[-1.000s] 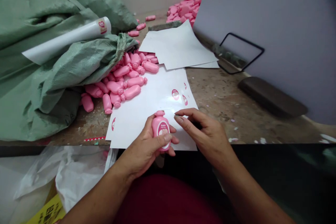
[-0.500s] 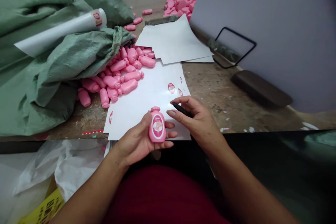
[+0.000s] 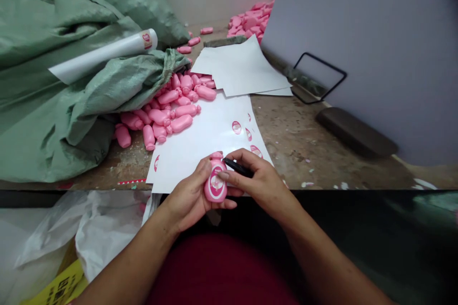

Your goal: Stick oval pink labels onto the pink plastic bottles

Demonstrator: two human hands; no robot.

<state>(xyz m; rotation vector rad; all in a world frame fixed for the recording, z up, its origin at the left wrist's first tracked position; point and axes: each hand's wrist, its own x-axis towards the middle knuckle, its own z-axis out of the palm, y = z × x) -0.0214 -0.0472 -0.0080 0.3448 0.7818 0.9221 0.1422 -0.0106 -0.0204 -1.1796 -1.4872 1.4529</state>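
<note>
My left hand (image 3: pixel 193 194) is wrapped round a small pink bottle (image 3: pixel 216 191), its oval "BABY" label turned up toward me. Between the fingers of my right hand (image 3: pixel 263 181) is a slim black tool (image 3: pixel 239 167), perhaps a pen or tweezers; its tip is close to the bottle's neck. The right thumb lies over the label's edge and seems to touch it. Under and beyond both hands spreads a white sticker sheet (image 3: pixel 200 145) with a few oval labels (image 3: pixel 236 127) on its right side.
Many pink bottles (image 3: pixel 181 124) spill from a green woven sack (image 3: pixel 118 76) on the left. A rolled sheet (image 3: pixel 107 55) lies on the sack. White sheets (image 3: pixel 246 69) lie farther back, before another pink heap (image 3: pixel 252 21). A grey panel (image 3: pixel 358 24) with a black wire frame (image 3: pixel 345 76) stands right.
My right hand has moved left and slightly down, bringing the black tool and thumb to the bottle. My left hand still holds the bottle. The whole view has shifted slightly.
</note>
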